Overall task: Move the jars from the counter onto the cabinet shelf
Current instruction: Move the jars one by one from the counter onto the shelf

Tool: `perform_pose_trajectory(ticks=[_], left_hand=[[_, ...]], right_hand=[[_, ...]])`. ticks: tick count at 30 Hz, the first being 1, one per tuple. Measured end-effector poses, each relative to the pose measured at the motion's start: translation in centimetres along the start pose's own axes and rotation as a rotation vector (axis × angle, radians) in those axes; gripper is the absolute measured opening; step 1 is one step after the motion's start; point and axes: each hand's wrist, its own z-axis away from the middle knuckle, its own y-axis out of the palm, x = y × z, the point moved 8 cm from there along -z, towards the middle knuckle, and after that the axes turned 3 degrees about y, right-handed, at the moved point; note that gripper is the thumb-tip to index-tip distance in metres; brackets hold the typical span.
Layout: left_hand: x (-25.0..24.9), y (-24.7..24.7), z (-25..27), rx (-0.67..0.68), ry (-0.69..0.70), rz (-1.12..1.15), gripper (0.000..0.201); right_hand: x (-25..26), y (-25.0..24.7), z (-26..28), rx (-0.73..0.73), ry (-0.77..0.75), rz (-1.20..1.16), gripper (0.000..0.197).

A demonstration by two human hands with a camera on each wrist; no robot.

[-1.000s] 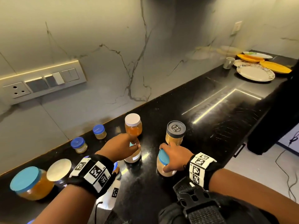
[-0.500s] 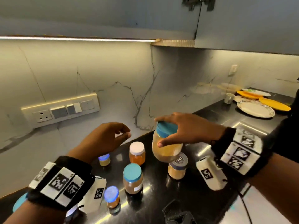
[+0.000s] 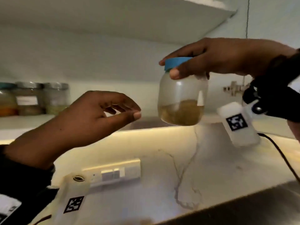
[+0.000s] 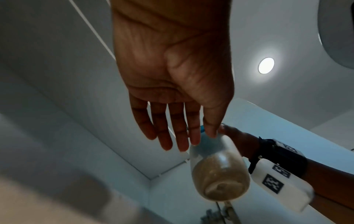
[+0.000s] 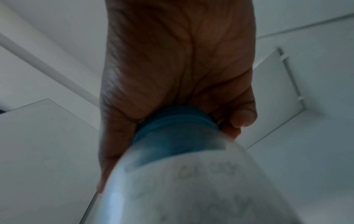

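Note:
My right hand (image 3: 186, 62) grips a clear jar (image 3: 182, 98) by its blue lid (image 3: 177, 62), holding it in the air in front of the open cabinet, above the shelf (image 3: 29, 122). The jar is about a third full of brownish grains. In the right wrist view the fingers curl round the blue lid (image 5: 176, 127) and the jar (image 5: 191, 189) fills the lower frame. My left hand (image 3: 120, 109) hovers empty to the jar's left, fingers loosely bent; in the left wrist view the left hand's fingers (image 4: 172, 130) are stretched toward the jar (image 4: 218, 171).
Three jars (image 3: 30, 99) stand on the shelf at the far left. A second shelf board (image 3: 146, 17) lies above. A door hinge (image 3: 233, 88) sits on the cabinet's right side. Below are the marble backsplash with a switch panel (image 3: 113, 172) and the counter edge (image 3: 243, 205).
My right hand has lifted the blue-lidded jar from above the counter up to cabinet-shelf height. My left hand rose alongside it, still empty. The view has tilted up from the counter to the cabinet.

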Motion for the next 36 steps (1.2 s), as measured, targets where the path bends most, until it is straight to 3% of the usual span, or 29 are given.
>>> perform_pose_trajectory(ticks=[4, 7, 12, 19, 22, 26, 30, 36], left_hand=[[1.5, -5.2, -3.0, -0.075, -0.109, -0.09, 0.033], [3.6, -7.9, -5.6, -0.095, -0.198, -0.147, 0.039], [8.3, -8.6, -9.3, 0.047, -0.368, -0.374, 0.032], [14.2, -7.9, -9.5, 0.295, -0.637, -0.525, 0.086], [15.7, -7.7, -8.9, 0.345, -0.683, -0.53, 0.097], [17.0, -7.1, -8.8, 0.407, -0.688, -0.556, 0.096], [16.9, -6.8, -10.2, 0.417, -0.627, -0.607, 0.078], [17.1, -4.8, -12.4, 0.525, -0.633, -0.626, 0.065]], right_hand=[[1.8, -1.0, -7.5, 0.038, -0.061, 0.053, 0.074], [3.2, 0.1, -12.2, 0.061, -0.073, 0.07, 0.059], [4.5, 3.4, -17.8, 0.128, -0.125, 0.109, 0.056], [5.3, 9.1, -22.0, 0.256, -0.179, 0.095, 0.072], [5.2, 11.4, -22.9, 0.288, -0.178, 0.074, 0.078], [4.7, 12.9, -23.7, 0.317, -0.178, -0.007, 0.093], [3.7, 12.1, -23.5, 0.317, -0.204, -0.224, 0.096], [-1.6, 8.3, -24.6, 0.135, -0.107, -0.253, 0.103]])
